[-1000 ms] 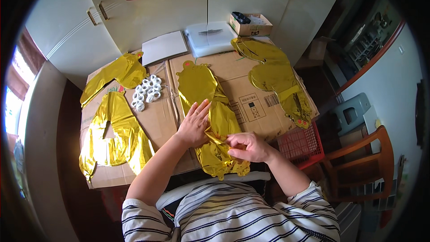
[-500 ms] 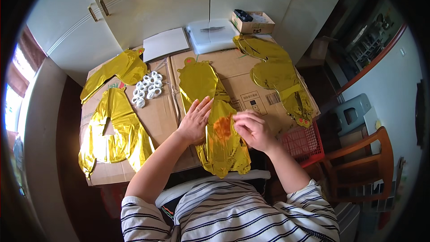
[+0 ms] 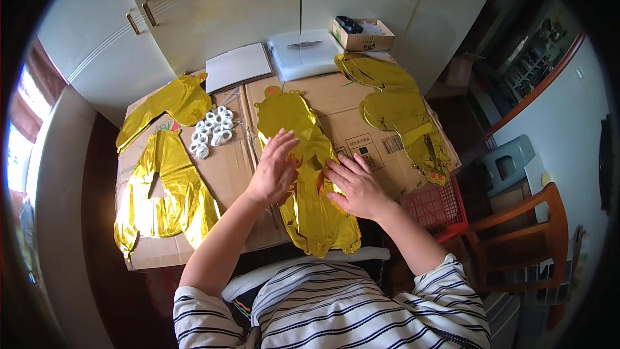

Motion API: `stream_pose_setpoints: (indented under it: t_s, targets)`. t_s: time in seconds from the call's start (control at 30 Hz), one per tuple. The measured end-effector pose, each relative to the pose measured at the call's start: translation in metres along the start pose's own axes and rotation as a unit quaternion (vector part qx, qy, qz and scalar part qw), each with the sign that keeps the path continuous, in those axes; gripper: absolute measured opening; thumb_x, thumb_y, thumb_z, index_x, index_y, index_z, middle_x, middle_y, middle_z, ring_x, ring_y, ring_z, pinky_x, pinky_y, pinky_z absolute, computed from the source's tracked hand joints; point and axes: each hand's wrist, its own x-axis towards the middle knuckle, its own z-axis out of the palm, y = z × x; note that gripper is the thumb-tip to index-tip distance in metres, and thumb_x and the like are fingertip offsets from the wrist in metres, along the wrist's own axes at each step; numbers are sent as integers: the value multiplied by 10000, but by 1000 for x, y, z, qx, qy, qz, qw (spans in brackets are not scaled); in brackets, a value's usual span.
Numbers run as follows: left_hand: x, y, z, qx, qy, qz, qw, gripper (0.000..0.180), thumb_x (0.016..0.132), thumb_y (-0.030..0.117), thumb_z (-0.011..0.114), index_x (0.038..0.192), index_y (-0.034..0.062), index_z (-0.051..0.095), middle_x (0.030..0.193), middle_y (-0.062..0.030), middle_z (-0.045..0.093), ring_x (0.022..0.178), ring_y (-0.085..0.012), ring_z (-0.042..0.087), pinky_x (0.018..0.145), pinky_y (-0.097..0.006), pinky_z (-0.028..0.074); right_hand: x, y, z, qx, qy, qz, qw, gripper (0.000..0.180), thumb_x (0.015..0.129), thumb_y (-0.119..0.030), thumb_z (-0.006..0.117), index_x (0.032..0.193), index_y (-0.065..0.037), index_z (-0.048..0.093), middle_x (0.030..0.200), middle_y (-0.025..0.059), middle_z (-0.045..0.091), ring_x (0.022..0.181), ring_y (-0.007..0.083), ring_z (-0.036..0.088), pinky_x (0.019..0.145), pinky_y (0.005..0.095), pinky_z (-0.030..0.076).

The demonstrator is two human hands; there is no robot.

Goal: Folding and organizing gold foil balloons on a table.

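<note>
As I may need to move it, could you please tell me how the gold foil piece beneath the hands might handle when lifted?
The gold foil piece would probably be floppy, given its wrinkles and creases. It looks thin, so it is likely light for its size. Its shiny surface may prove slippery.

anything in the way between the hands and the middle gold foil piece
Nothing visible. The right hand rests on the right side of the middle gold foil piece; the left hand is at its left side, contact hard to tell. The white rings lie apart, to the foil's left.
</note>
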Motion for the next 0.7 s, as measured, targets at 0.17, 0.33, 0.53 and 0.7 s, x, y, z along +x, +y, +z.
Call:
stream_pose_setpoints:
  t_s: [0.17, 0.33, 0.53, 0.7]
  targets:
    - [4, 0, -5, 203, 99, 19, 974, 416, 827, 115, 652, 1228, 33, 584, 1291, -183, 549, 1239, -380, 504, 1076, -497, 375, 0, 1, -6, 32, 1, -6, 999, 496, 930, -378, 636, 1321, -78, 586, 1432, 126, 536, 1385, 336, 424, 1181, 521, 251]
    - [-13, -2, -3, 209, 55, 6, 976, 392, 814, 140, 694, 1179, 26, 607, 1178, -154, 604, 1099, -354, 579, 997, -468, 435, 1, 4, -7, 58, 5, -27, 998, 465, 933, -342, 640, 1299, -57, 600, 1421, 130, 544, 1376, 313, 444, 1181, 504, 263]
    - [-12, -6, 3, 244, 38, 52, 968, 367, 799, 151, 705, 1134, 27, 620, 1095, -142, 631, 1034, -344, 605, 970, -460, 448, 9, 12, 2, 102, 29, -14, 994, 445, 936, -308, 632, 1301, -55, 600, 1411, 146, 543, 1367, 304, 451, 1189, 507, 252]
    - [-6, -3, -1, 267, 25, 63, 961, 312, 800, 185, 709, 1066, 35, 645, 1046, -122, 640, 1015, -310, 611, 973, -455, 444, 16, 12, 7, 31, 18, -21, 999, 423, 925, -269, 639, 1292, -61, 605, 1416, 142, 537, 1371, 299, 446, 1183, 510, 261]
